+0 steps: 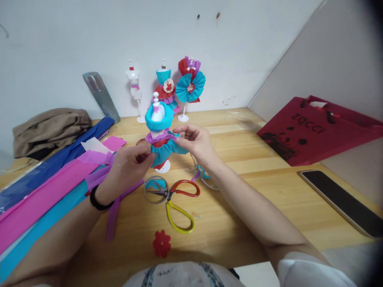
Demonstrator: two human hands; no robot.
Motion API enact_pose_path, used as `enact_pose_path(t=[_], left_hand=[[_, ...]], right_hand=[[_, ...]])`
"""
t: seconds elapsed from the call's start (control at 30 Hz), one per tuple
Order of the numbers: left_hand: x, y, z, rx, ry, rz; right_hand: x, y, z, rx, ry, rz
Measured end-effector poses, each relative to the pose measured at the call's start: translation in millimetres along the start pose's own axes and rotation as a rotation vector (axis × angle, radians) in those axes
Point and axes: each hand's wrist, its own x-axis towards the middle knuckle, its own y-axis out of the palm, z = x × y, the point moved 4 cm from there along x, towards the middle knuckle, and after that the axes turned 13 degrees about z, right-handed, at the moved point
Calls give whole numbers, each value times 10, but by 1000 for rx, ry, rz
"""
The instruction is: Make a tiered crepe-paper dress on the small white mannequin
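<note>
Head camera view: the near dress form [157,115] stood upright on the tabletop [239,215], just beyond the scissors [169,195], which served as the reference for all positions. The form wore a blue collar [160,124], a purple band [153,138] and a blue ruffle [163,151]. Left hand [131,165]: grip pinched on the ruffle's left edge. Right hand [194,143]: grip pinched on the ruffle's right side, close under the purple band.

Containers. Right of the scissors and well apart, a red bag [287,115] lettered ZOCCI was tilted; something white [318,104] showed at its mouth, the remaining contents hidden. Far left of the scissors, a clear sleeve [6,204] held folded dark blue paper [60,155]. Beyond that, a bottle [103,99] was capped; its contents could not be told.

A clear ring [145,193] encircled the scissors' blades in view, with a blue scrap [157,183] inside its outline. Nearer than the scissors lay a red flower [162,243]; to their right, a phone [344,201]. Three further dress forms [135,93] stood beyond the scissors, by the wall [245,52].
</note>
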Motion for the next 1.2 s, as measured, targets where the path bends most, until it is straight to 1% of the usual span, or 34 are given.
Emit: enact_pose_path(t=[0.13, 0.23, 0.3, 0.4, 0.53, 0.6, 0.73, 0.77, 0.8, 0.87, 0.9, 0.97, 1.03, 1.1, 1.2], left_hand=[[5, -27, 11, -34, 27, 7], [10, -56, 23, -30, 52, 1], [12, -69, 50, -17, 41, 4], [15, -71, 108, -2, 6, 34], [16, -93, 113, 29, -11, 57], [13, -122, 85, 54, -61, 95], [-18, -202, 7, 120, -215, 243], [-28, -237, -13, 144, -246, 236], [-36, -279, -33, 173, -272, 192], [-46, -363, -73, 223, -294, 32], [-44, -392, -91, 238, -287, -51], [-10, -401, -116, 224, -229, -146], [64, -375, -118, 146, -151, -159], [157, -347, -100, 44, -99, -137], [281, -309, -65, -50, -94, -72]], right_hand=[[-44, 29, 101, 73, 5, 20], [-84, 47, 179, 91, 21, 40], [-104, 60, 222, 90, 21, 70], [-107, 61, 252, 35, -13, 94], [-58, 32, 196, -62, -55, 36], [-26, 28, 151, -79, -57, 27], [6, 22, 112, -99, -65, 13], [8, 20, 111, -97, -69, 9], [9, 19, 110, -91, -71, 10], [13, 21, 104, -71, -69, 19], [16, 22, 100, -65, -64, 21], [21, 27, 94, -74, -52, 23], [23, 29, 94, -99, -42, 12], [23, 32, 98, -122, -27, 4], [21, 31, 115, -161, -22, -9]])
